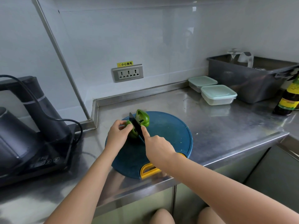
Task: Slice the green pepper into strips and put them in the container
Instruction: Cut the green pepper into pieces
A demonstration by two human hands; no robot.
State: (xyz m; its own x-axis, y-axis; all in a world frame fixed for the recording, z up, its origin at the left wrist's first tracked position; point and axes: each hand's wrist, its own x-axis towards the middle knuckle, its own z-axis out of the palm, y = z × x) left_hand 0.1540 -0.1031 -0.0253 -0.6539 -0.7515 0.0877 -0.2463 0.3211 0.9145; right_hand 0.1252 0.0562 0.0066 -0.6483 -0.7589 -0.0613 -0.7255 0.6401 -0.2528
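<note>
Two halves of the pepper [143,118] sit on the far left part of the round blue board [169,135]. They are parted by the black knife [136,126], whose blade stands on edge between them with its tip pointing away from the person. The left hand [117,133] pinches the left half [132,132] from its outer side, fingers curled on it; the other stands free just beyond the blade, cut face showing. The right hand [157,146] grips the knife's handle, which is hidden in the fist, with the forefinger laid straight along the blade's back. The board lies on the steel bench [226,126], its near rim and yellow handle [149,170] reaching the bench's front edge; whether it overhangs cannot be told. To the left, the black kettle stand [37,143] and its cord come close to the board's rim, leaving little room there. To the right, bare steel runs from the board to where the bench's front edge steps back, and the board's own right side is bare but for small scraps. Behind that stretch, well apart from the board, two lidded containers [218,94] sit close together, one in front of the other, both lids on. A grey tub [242,81] stands just right of them against the wall, and a dark bottle [288,97] stands near the right edge of view.
</note>
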